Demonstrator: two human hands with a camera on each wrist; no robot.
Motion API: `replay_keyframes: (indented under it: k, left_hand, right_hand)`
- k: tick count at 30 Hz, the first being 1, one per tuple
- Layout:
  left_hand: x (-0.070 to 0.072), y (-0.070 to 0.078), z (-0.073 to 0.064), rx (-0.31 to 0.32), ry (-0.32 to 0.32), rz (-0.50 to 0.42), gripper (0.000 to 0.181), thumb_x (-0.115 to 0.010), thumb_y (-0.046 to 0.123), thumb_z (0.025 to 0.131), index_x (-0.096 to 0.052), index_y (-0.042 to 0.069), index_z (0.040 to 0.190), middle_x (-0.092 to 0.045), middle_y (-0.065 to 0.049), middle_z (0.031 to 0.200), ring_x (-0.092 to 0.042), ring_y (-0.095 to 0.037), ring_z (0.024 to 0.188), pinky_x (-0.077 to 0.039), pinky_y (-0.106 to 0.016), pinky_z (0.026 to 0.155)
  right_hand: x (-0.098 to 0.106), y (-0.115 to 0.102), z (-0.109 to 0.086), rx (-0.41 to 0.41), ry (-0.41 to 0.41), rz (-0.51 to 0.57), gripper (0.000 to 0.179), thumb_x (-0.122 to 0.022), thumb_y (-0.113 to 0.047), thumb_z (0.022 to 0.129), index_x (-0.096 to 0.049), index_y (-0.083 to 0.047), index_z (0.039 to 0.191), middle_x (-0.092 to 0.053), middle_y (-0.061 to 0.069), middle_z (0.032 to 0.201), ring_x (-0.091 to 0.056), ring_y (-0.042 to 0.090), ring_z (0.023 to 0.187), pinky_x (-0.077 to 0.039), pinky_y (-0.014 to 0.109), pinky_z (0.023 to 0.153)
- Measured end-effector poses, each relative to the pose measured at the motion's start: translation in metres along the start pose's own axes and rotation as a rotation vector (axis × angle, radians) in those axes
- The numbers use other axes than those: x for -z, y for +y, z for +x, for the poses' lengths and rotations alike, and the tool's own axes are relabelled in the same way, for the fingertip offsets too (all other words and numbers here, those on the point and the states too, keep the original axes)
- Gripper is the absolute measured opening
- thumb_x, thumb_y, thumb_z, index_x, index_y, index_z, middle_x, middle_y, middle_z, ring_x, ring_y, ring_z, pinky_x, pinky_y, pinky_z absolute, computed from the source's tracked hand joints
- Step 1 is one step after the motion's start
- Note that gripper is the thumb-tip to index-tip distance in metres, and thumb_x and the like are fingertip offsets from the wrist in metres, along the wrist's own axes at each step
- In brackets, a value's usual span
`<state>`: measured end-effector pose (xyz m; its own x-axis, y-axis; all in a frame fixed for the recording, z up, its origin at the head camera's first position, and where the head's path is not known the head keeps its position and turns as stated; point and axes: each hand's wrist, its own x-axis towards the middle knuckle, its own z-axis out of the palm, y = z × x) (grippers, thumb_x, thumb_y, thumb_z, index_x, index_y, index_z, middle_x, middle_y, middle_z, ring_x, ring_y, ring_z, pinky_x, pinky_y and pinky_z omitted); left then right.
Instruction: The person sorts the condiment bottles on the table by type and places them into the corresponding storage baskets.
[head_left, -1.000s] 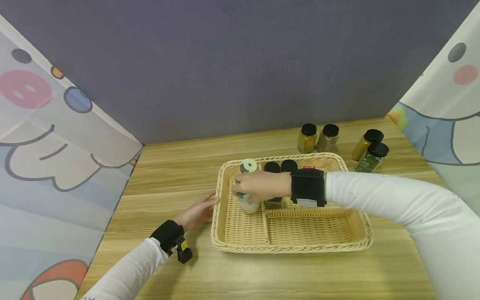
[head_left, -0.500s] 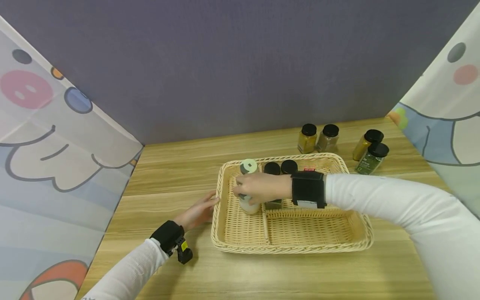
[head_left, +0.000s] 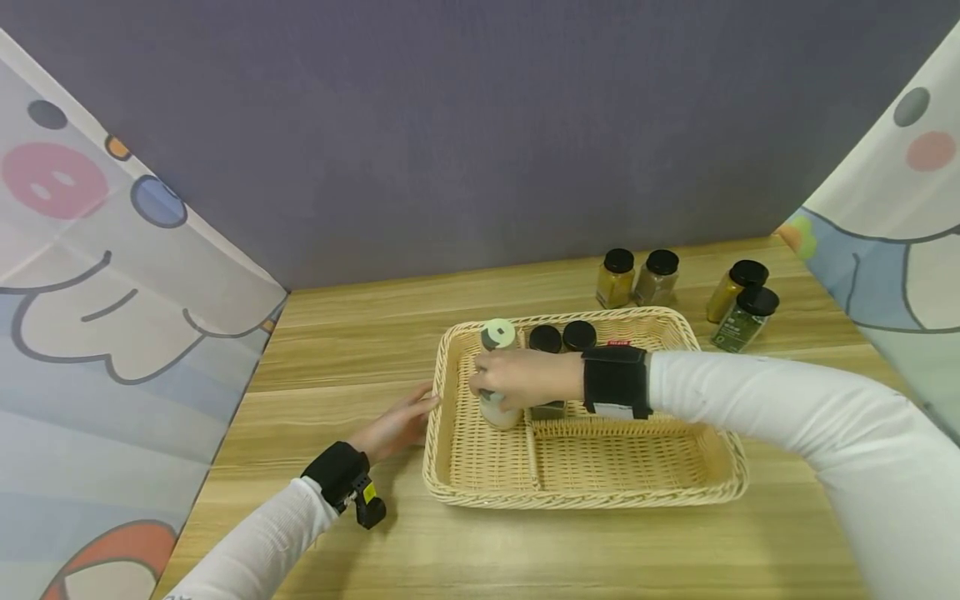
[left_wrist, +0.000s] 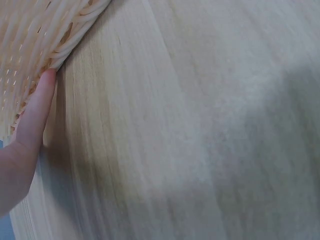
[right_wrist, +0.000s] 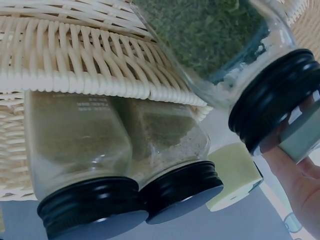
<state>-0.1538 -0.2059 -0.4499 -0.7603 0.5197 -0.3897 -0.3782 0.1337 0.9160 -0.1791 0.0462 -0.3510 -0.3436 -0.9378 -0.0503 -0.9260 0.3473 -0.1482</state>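
Whitish container [head_left: 500,414]: here it is, just left of the basket's divider at mid-frame, in the left compartment; pale body showing low, upper part under the fingers.
Right hand [head_left: 521,377]: fingers curled round the container, gripping it.
Left hand [head_left: 401,423]: straight fingers resting against the left side of the basket [head_left: 585,500].
Pale green cap [head_left: 498,332]: dark-patched, right behind that grip.
Jar of green flakes [right_wrist: 205,37]: black-lidded, filling the top of the right wrist view, just beside the hand.
Since a second ago: hardly a stir! The gripping hand edges a hair rightward; the left one holds its spot.
Edges: woven rim all round; divider [head_left: 531,458] close on the container's right.
Open room: bare weave below the container and across the lower right compartment; four jars [head_left: 615,283] stand beyond the rim, upper right.
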Motion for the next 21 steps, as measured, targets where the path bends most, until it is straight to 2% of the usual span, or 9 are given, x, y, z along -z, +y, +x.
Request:
replay_keyframes:
  k: [21]
  left_hand:
    - [-0.0012, 0.001, -0.0008, 0.009, 0.012, 0.008, 0.048, -0.036, 0.03, 0.095, -0.014, 0.018, 0.137, -0.028, -0.023, 0.139, -0.032, -0.034, 0.121, -0.034, -0.058, 0.094]
  right_hand:
    - [-0.0026, 0.0043, 0.0016, 0.007, 0.005, -0.023, 0.028, -0.067, -0.017, 0.077, -0.055, -0.011, 0.102, -0.051, 0.006, 0.096, -0.051, 0.016, 0.083, -0.05, 0.023, 0.066]
